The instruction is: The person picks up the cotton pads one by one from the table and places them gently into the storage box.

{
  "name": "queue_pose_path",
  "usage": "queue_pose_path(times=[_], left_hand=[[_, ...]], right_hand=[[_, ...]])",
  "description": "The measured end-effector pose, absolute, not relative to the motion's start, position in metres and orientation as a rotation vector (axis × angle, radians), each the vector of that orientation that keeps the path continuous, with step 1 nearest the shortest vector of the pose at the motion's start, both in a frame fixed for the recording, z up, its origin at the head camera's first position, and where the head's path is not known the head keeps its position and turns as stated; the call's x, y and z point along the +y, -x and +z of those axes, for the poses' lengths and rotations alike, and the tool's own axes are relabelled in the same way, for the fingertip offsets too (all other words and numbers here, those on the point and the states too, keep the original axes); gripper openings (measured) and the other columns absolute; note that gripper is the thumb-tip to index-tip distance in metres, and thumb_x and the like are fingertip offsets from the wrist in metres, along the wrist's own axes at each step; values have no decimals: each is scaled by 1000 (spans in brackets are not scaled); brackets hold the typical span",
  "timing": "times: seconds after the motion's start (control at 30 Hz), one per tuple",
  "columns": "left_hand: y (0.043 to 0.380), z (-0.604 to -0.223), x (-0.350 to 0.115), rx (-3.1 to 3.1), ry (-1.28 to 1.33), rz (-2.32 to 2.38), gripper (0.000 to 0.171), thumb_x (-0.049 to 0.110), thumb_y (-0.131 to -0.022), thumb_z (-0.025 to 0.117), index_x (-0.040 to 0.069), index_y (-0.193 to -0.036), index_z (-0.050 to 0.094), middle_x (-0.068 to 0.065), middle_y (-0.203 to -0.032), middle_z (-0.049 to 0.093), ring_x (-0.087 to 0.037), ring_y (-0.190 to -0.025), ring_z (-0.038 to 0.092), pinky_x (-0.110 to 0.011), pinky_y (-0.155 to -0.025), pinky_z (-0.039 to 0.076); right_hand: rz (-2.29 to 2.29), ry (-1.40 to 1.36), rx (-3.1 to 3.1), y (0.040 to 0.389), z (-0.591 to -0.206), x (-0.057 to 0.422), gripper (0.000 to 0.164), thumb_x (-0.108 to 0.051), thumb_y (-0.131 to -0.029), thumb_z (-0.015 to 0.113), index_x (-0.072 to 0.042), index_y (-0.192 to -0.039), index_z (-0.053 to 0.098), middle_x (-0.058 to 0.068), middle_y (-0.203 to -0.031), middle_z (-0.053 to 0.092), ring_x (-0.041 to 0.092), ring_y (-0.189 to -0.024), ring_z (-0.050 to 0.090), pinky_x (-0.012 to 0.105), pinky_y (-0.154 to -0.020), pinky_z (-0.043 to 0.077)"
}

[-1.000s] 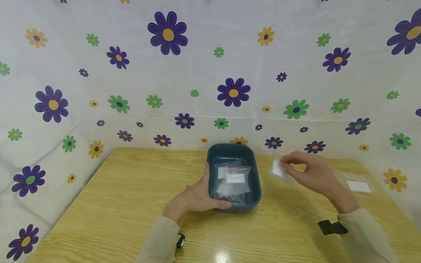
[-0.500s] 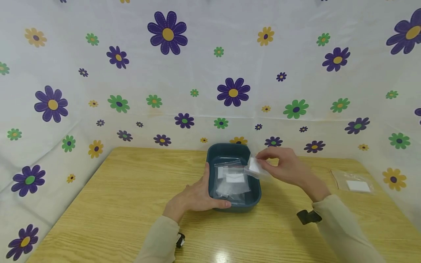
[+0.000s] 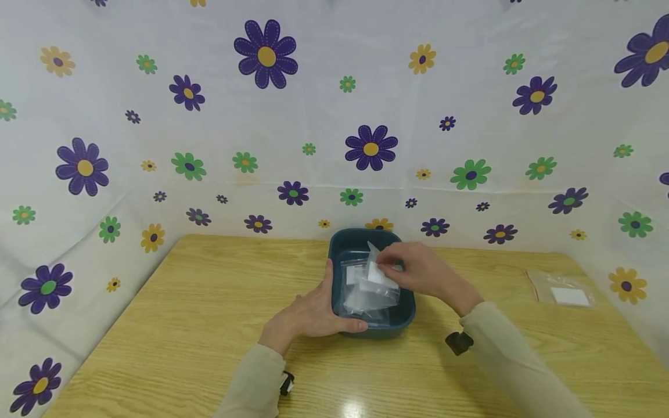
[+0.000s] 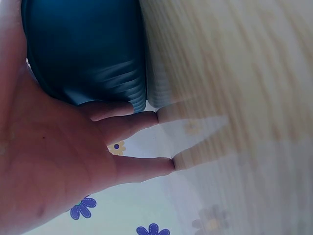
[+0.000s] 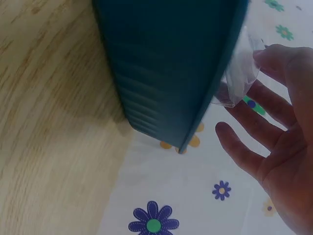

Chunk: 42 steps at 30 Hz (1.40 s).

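A dark blue plastic bin (image 3: pixel 372 335) stands on the table with several clear zip bags (image 3: pixel 360 299) bearing white labels inside. My left hand (image 3: pixel 316 310) rests against its left side, thumb along the front rim. In the left wrist view the fingers (image 4: pixel 142 169) of that hand are straight, tips at the tabletop beside the bin wall. My right hand (image 3: pixel 418 270) is over the bin's right part and pinches another clear zip bag (image 3: pixel 375 273) by thumb and fingertips. In the right wrist view this bag (image 5: pixel 242 68) shows past the bin's rim, the other fingers spread loosely.
One more clear bag with a white label (image 3: pixel 569 296) lies at the right of the wooden table (image 3: pixel 219 325). A flower-printed white cloth (image 3: pixel 313 104) hangs behind the table and at both sides.
My right hand has moved left with the pinched zip bag, from beside the bin to over the bags inside it. The left hand and the bin have stayed in place.
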<state>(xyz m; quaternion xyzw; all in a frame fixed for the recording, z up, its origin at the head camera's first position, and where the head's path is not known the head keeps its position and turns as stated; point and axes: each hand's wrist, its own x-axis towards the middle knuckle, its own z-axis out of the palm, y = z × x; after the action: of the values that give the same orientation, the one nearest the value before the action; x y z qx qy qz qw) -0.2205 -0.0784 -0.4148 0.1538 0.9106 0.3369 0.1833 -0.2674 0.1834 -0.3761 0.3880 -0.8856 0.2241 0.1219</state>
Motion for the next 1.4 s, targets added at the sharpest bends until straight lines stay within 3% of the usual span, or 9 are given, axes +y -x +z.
queue_pose_path(times=[0.33,0.5,0.63,0.8,1.0,1.17,1.4], left_hand=[[220,-415,-79,2572,-435,947,143,75,-74,75,20,-162,-23,-13,-172,16,-37,-154,33,-77,-119,13],[220,-416,-78,2584,-442,939,142,75,-75,75,18,-162,-23,-13,-172,17,-38,-152,35,-78,-118,15],[220,-416,-78,2586,-440,939,142,75,-75,75,19,-162,-23,-14,-172,18,-38,-152,36,-78,-118,14],[221,-417,-78,2585,-445,948,142,75,-75,75,19,-162,-23,-15,-171,20,-39,-151,38,-78,-118,15],[220,-417,-78,2585,-443,944,143,74,-75,75,18,-162,-23,-14,-171,20,-38,-151,39,-78,-118,16],[221,-417,-78,2591,-439,937,142,75,-75,75,18,-162,-22,-15,-171,20,-40,-150,39,-77,-118,16],[220,-418,-77,2602,-431,929,143,77,-74,75,18,-163,-21,-15,-171,20,-40,-150,39,-77,-118,16]], right_hand=[[370,-1172,-2709,272,-388,160,12,-15,-94,74,-15,-105,78,-2,-97,77,9,-81,67,27,-76,60],[244,-1179,-2815,269,-392,155,21,-21,-92,76,-16,-113,78,1,-108,78,17,-96,73,43,-87,60],[164,-1158,-2893,264,-393,155,27,-28,-92,76,-19,-117,78,2,-111,78,19,-98,72,56,-91,56],[131,-1155,-2874,262,-397,157,29,-30,-92,75,-18,-118,78,3,-111,78,19,-97,73,56,-92,56],[159,-1146,-2718,258,-399,163,33,-32,-92,74,-16,-120,76,6,-119,76,25,-108,72,53,-93,58],[218,-1087,-2557,250,-397,175,49,-40,-89,77,-16,-131,70,13,-132,70,32,-117,69,56,-94,57],[155,-841,-2647,235,-390,193,79,-61,-87,70,-24,-154,49,17,-160,44,48,-142,47,68,-105,45]])
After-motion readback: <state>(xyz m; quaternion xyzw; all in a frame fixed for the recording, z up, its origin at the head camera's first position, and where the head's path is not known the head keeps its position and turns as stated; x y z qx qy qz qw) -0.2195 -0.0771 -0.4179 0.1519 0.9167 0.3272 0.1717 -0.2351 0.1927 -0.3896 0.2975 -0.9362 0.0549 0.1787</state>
